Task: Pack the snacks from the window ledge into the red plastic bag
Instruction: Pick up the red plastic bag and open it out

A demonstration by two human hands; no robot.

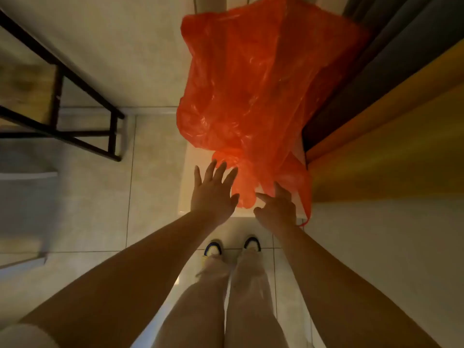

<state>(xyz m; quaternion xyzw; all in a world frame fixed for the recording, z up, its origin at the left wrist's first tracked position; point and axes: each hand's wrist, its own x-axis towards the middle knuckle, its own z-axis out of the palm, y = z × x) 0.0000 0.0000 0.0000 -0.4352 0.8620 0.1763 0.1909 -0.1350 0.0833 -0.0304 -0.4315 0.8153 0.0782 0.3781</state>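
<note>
On ledge: red bag [253, 91] lies crumpled, mouth near me.
Hands: I reach, left hand [213, 194] spread open, right hand [276, 207] loosely open, to open it.

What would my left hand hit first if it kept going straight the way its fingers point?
Most likely the red plastic bag. The left hand is open, fingers spread and aimed at the bag's bunched near end, with the fingertips at its edge. Depth is unclear, so it may already be touching.

one red bag [253, 79], two hands [213, 194], two shoes [213, 248]
</note>
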